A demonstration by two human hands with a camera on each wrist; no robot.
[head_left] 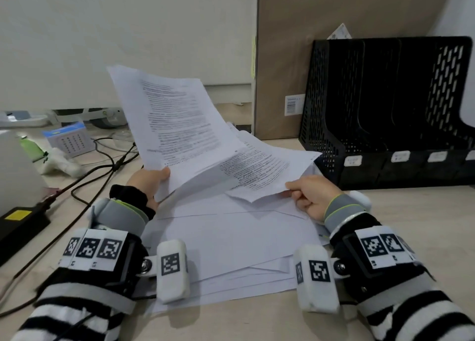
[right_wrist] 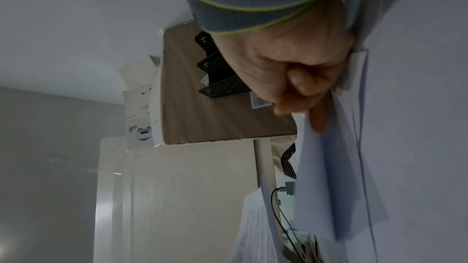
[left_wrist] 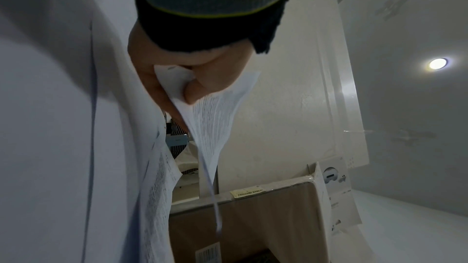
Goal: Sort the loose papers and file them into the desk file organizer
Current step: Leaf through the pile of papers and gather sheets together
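A messy pile of white papers (head_left: 231, 250) lies on the desk in front of me. My left hand (head_left: 150, 180) pinches the lower edge of a printed sheet (head_left: 174, 119) and holds it up, tilted back; the left wrist view shows the thumb (left_wrist: 195, 89) pressed on that printed sheet (left_wrist: 215, 119). My right hand (head_left: 307, 194) pinches the near corner of another printed sheet (head_left: 257, 171) lifted just off the pile; in the right wrist view its fingers (right_wrist: 317, 119) curl on the paper (right_wrist: 334, 167). The black mesh file organizer (head_left: 385, 109) stands at the back right, its slots without papers.
A tall brown cardboard box (head_left: 308, 45) stands behind the organizer. Black cables (head_left: 108, 165) and a power brick (head_left: 20, 222) lie at the left, with a small blue calendar (head_left: 69, 140) and clutter behind them. Bare desk (head_left: 411, 212) shows at the right.
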